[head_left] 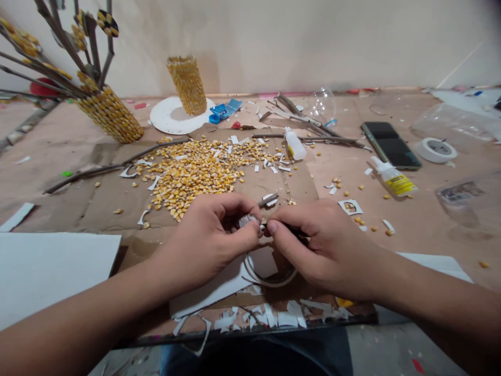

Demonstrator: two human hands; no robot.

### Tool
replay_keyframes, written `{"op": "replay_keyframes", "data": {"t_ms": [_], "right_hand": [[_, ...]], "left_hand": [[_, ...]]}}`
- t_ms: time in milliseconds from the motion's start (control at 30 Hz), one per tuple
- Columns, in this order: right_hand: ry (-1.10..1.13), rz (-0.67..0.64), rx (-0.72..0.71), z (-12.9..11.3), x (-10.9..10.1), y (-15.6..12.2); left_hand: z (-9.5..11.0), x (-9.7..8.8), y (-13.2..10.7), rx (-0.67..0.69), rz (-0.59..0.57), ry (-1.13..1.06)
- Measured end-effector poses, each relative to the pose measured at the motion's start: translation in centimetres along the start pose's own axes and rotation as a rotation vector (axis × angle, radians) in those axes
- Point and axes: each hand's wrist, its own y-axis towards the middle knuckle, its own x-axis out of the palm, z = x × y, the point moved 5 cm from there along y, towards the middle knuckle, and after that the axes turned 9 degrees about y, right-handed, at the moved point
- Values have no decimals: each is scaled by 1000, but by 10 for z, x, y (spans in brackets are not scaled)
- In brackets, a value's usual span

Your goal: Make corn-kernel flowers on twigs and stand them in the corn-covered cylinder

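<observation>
Near the table's front edge, my left hand [219, 235] is closed, thumb and fingers pinching a small whitish-grey piece [249, 221] whose kind is unclear. Close against it, my right hand [313, 240] grips a thin dark object [295, 231], mostly covered by the fingers. The fingertips of both hands almost meet. Below them lie a ring-shaped strip of white card [270, 284] and a white sheet [213, 290]. Just beyond the hands is a short piece of stick [268, 200]. A broad pile of corn kernels [191, 172] spreads behind my left hand.
At the back stand a corn-covered cylinder [188, 86] on a white disc [162, 117] and a corn-covered vase [113, 117] with twigs. Glue bottles [295, 146], a phone [391, 145] and a tape roll [436, 150] lie right. Paper scraps [287, 316] line the front edge.
</observation>
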Motion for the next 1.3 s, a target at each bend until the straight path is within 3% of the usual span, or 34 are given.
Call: {"op": "replay_keyframes", "data": {"t_ms": [367,567,1300], "right_hand": [[-23,63,41,4,-7,1],[-22,39,61,4,-5,2],[-51,36,12,2,-5,0]], "left_hand": [[-3,-3,-1,39,79,26],[-1,0,0,48,25,7],[2,0,0,74,46,28]]}}
